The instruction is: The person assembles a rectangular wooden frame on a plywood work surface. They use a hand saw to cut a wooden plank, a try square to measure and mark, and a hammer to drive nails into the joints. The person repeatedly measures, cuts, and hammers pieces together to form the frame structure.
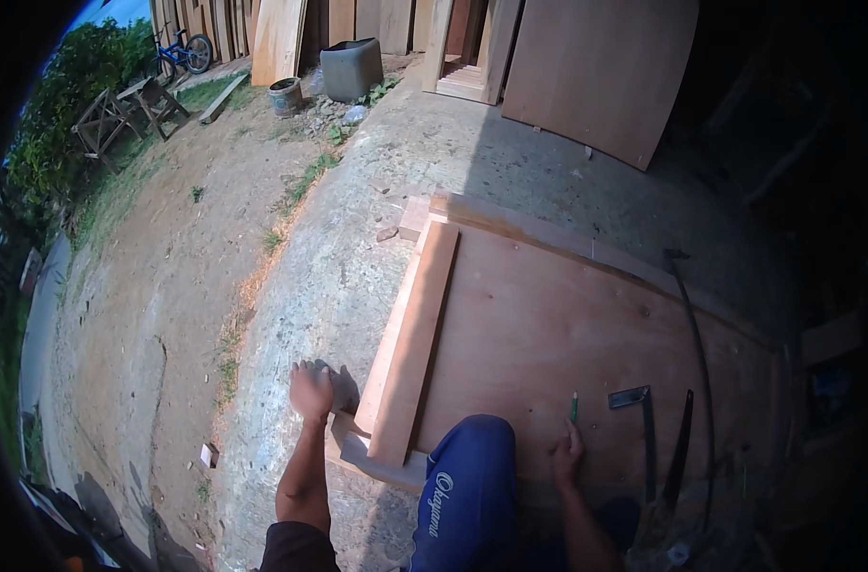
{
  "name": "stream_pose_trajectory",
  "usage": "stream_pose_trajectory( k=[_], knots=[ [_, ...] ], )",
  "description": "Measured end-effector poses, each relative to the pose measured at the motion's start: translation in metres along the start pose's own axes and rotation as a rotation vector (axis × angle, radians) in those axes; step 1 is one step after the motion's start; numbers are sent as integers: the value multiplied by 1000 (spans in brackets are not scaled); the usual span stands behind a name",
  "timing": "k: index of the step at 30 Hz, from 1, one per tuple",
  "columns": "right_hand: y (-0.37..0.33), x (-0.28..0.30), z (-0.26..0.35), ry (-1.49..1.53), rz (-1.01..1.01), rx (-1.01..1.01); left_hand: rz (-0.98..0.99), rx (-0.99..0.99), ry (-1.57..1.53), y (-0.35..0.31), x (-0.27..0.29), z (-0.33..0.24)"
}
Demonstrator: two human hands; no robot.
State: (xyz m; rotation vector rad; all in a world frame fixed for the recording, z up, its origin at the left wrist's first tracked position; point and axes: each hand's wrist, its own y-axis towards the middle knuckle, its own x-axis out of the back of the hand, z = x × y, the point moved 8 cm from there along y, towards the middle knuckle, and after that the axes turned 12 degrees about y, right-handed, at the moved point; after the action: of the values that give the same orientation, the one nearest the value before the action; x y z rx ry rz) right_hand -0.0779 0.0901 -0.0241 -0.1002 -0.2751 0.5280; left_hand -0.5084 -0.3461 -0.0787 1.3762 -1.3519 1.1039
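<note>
My left hand [312,389] is over the concrete at the left end of a flat wooden panel, its fingers stretched out and a little blurred. It holds nothing that I can see. Beside it a loose wooden board [417,343] lies along the panel's left end. My right hand [568,458] is low over the plywood panel [539,324], its fingers closed on the lower end of a green pencil [574,408] that points away from me. A try square [630,396] lies on the panel to the right of that hand. My blue-trousered knee hides part of the panel's near edge.
Right of the square lie a dark tapering blade [682,443] and a long thin dark rod [693,334]. A large sheet of plywood [596,76] leans at the back. Farther left stand a bucket [285,97], a grey container [351,71], a sawhorse [153,103] and a blue bicycle [181,52].
</note>
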Motion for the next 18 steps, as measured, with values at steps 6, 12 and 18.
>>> stream_pose_trajectory(
  k=[6, 12, 18],
  knots=[
    [70, -166, 146, 125, 208, 96, 157, 97, -31, 50, -54, -25],
    [91, -318, 120, -393, 328, -48, 76, 132, 181, 62, -56, -56],
    [49, -366, 80, -547, 244, 69, 128, 159, 210, 62, -48, -53]
  ],
)
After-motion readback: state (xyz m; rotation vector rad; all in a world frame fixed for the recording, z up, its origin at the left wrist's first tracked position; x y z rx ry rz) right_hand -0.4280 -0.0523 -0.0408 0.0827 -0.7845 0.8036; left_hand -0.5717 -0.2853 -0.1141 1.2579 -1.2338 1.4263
